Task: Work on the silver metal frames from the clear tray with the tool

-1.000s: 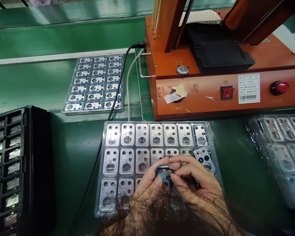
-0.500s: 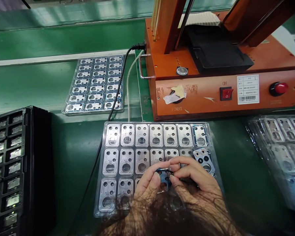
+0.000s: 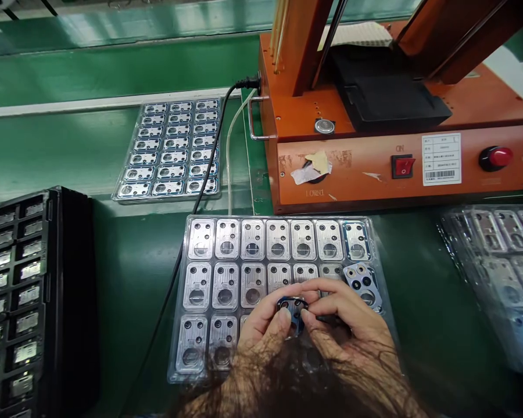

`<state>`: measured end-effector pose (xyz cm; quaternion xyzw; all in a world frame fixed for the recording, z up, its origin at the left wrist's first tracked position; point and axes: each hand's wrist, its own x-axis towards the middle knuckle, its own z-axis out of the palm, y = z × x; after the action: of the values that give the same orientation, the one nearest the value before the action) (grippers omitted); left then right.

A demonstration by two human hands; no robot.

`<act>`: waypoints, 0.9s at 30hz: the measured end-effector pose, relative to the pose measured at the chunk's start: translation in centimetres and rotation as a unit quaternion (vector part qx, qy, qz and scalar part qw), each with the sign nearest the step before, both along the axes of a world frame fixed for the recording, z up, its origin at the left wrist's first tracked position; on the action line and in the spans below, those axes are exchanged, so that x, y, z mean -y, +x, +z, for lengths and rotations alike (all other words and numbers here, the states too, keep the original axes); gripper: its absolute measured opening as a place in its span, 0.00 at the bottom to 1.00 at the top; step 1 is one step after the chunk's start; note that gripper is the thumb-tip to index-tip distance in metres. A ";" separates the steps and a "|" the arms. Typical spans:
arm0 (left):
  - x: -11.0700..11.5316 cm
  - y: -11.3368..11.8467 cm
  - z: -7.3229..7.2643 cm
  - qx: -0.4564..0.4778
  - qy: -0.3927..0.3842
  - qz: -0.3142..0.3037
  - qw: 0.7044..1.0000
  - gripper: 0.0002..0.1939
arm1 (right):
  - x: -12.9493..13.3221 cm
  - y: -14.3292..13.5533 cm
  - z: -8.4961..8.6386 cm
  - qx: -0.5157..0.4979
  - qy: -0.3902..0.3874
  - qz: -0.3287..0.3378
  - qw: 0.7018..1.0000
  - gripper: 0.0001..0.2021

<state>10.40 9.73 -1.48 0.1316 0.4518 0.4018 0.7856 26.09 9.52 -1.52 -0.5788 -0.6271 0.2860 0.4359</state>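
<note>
While both hands, left hand [image 3: 265, 325] and right hand [image 3: 348, 316], pinch a dark camera frame [image 3: 293, 310] over the clear tray [image 3: 178, 325] at lower centre, we would keep the grip on its edges

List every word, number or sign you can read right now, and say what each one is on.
"ON": printed above the red rocker switch on the orange machine.
Dark lettering below the taped patch on the machine's front: too blurred to read.
White barcode label: lines of small print and a barcode, too small to read.
Metal parts in the clear tray: no lettering visible.
</note>
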 end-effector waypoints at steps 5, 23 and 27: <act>-0.4 -0.3 0.9 0.014 -0.024 -0.004 1.000 0.24 | -0.1 -0.1 0.1 -0.009 -0.003 -0.002 1.000 0.06; 0.0 0.0 0.8 0.040 -0.002 0.037 0.999 0.19 | 0.7 0.2 -0.3 0.078 0.046 -0.013 0.996 0.05; -0.1 0.1 1.3 0.023 0.015 0.032 0.999 0.19 | 0.7 0.6 -0.8 0.077 0.038 -0.018 0.996 0.05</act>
<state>10.54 9.88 -0.20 0.1202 0.4315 0.4362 0.7804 26.67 8.80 -2.28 -0.5934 -0.6585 0.2086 0.4132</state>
